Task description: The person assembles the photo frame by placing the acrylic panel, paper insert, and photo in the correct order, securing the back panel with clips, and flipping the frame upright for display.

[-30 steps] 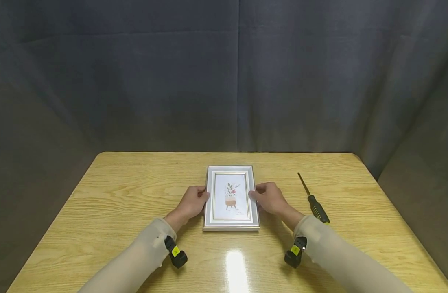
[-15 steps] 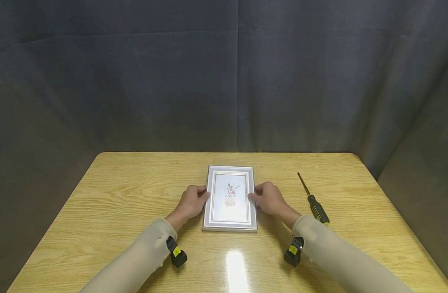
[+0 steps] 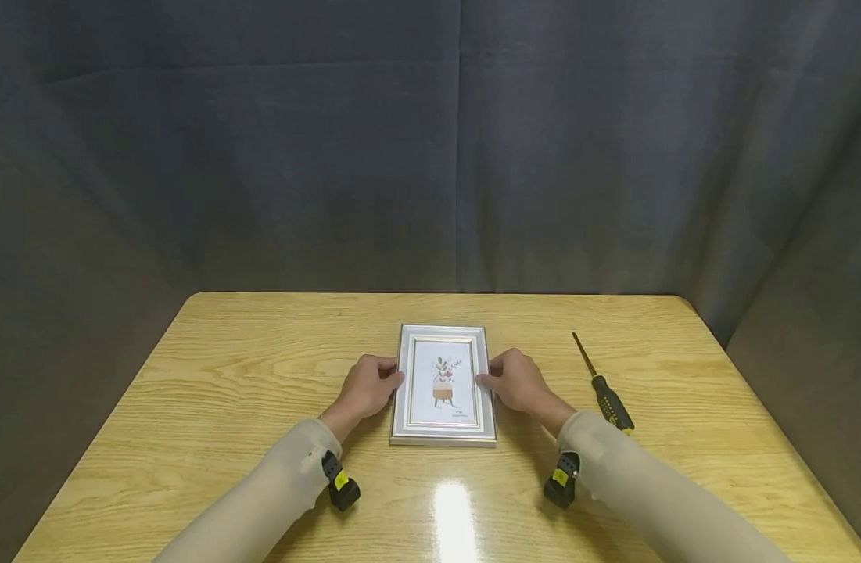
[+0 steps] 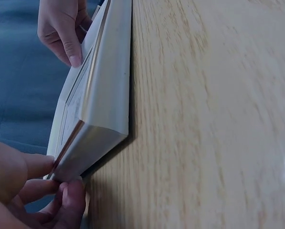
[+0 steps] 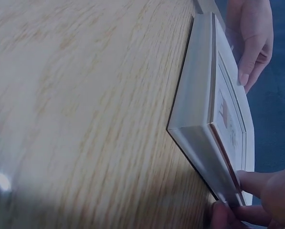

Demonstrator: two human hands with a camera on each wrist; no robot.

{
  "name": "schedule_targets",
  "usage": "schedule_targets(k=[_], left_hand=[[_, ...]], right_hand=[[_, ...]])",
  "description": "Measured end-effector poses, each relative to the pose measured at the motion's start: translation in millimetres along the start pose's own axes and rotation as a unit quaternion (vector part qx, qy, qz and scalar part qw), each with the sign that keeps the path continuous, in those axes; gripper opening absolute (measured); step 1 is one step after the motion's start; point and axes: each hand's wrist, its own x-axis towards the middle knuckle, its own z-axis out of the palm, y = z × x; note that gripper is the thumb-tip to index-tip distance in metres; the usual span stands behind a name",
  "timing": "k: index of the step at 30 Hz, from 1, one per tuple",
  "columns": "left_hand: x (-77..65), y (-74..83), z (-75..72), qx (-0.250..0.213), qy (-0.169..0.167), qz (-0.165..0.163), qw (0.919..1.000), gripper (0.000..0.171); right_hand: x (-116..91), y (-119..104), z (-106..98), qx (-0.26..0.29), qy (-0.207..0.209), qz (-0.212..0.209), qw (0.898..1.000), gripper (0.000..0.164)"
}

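A white picture frame (image 3: 443, 383) with gold trim lies face up near the middle of the table, showing a print of a potted plant with leaves and a red flower. My left hand (image 3: 367, 386) grips its left side, thumb over the front border and fingers at the outer edge. On the opposite side, my right hand (image 3: 520, 381) holds the frame the same way. In the left wrist view the near edge of the picture frame (image 4: 106, 81) sits close over the wood. The right wrist view shows the fingertips (image 5: 221, 214) tucked at the frame's lower edge.
A screwdriver (image 3: 613, 403) with a black and yellow handle lies right of my right hand, its shaft pointing away. The wooden table (image 3: 261, 336) has rounded far corners. A dark curtain (image 3: 430, 156) hangs behind it and along the sides. Light glares off the near tabletop.
The picture frame tilted slightly, glare washing over its print half a second ago; now its far edge is lower and the print shows clearly. Both hands keep their hold.
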Motion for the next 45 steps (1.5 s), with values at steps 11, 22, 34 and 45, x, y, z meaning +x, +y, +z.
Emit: schedule_targets(k=[11,22,34,45], left_hand=[[7.9,-8.9,-2.2,-0.005,-0.001,0.015,0.9999,0.039],[11.0,-4.8,-17.9,-0.069,0.024,0.014,0.9972,0.033],[1.6,18.6,-20.3,-0.125,0.06,0.072,0.9877,0.032],[-5.8,32.5,-18.9,-0.162,0.069,0.093,0.98,0.029]], right_hand=[[2,3,-5,0.001,0.01,-0.011,1.0,0.03],[1,-2,-26,0.035,0.041,-0.01,0.999,0.038],[-11,-21,-19,0.122,0.094,-0.047,0.987,0.035],[-21,-31,-13,0.186,0.106,-0.075,0.974,0.032]])
